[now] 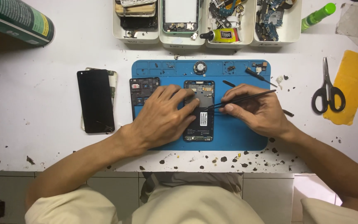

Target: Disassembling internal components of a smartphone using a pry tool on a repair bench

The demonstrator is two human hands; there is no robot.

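We see an opened phone [199, 120] lying at the centre of a blue work mat [237, 137] on the white table [34, 83]. Our left hand [162, 118] lies flat over the phone's left edge, fingers spread, gripping nothing. Our right hand [255, 110], at three o'clock from the phone, pinches black tweezers [239, 99] whose tips reach the phone's middle. A black screen panel [95, 101] lies at nine o'clock, scissors [327, 89] far out at three o'clock, and parts trays [179, 40] at twelve o'clock.
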